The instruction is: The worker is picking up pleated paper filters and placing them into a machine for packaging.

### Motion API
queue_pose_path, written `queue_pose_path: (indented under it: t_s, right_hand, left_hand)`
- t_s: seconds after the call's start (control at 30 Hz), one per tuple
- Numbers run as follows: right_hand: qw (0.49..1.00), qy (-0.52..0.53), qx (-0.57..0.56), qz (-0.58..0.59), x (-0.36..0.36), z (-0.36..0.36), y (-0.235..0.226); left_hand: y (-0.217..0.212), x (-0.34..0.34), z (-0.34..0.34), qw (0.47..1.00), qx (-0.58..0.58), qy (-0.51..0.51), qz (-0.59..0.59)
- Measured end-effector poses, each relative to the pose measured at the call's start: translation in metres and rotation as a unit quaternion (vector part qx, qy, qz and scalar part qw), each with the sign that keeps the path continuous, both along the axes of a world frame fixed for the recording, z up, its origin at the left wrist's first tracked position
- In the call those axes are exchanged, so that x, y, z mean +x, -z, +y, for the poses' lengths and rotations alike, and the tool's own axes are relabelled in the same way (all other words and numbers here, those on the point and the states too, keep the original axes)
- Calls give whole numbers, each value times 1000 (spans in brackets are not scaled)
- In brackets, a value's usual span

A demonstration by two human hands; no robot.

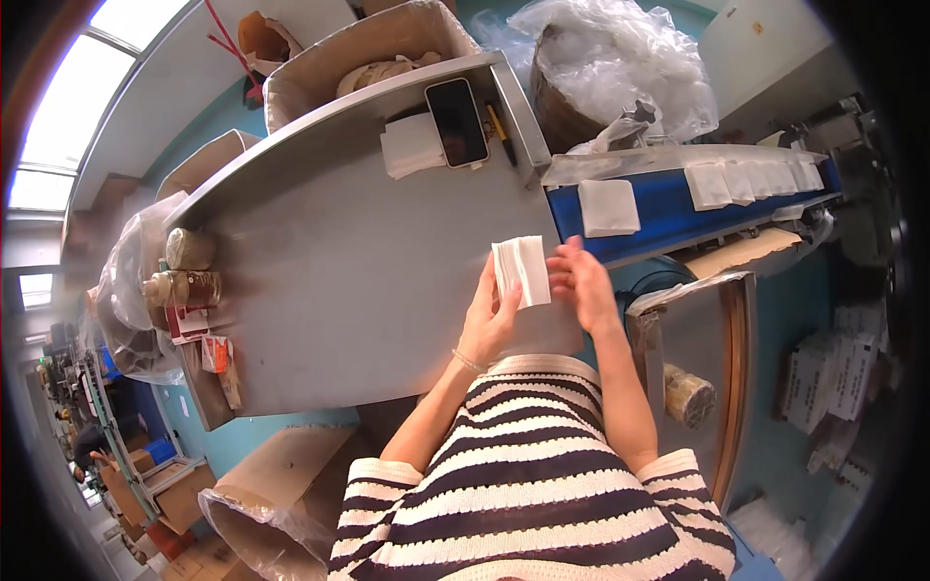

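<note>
My left hand [492,320] is closed around a stack of thin white squares [523,271], holding it upright above the near right part of the grey metal table. Whether the squares are folded sheets or packets I cannot tell. Just right of the stack is my right hand [583,283], its fingers apart and slightly blurred, with nothing visible in it. Beyond it, a single white square [608,208] lies on the near end of a blue conveyor belt [665,205]. Further along the belt, several more white squares [709,186] lie in an overlapping row.
On the table [329,281] lie a phone [456,122], another white pile [411,145] and a yellow-black pen [501,134]. A bottle [184,289] and a tape roll [190,249] stand at its left end. Cardboard boxes [291,92] and a plastic-lined bin [620,77] border its far side.
</note>
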State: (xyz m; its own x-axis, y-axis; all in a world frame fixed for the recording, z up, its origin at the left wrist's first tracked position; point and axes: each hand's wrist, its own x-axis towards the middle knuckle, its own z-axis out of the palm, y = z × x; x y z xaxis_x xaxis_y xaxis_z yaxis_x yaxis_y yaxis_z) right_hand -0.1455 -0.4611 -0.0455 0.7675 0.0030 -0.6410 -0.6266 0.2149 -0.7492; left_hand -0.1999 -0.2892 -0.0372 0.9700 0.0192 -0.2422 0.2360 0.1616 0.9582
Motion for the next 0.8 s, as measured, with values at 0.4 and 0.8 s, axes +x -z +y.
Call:
queue_pose_path:
  t_s: [0.4, 0.8]
  right_hand:
    - [975, -217, 27, 36, -11, -2, -10]
    - [982, 154, 109, -25, -6, -19, 11]
  left_hand:
    - [-4, 3, 8, 999, 7, -19, 37]
    - [20, 2, 56, 895, -408, -76, 166]
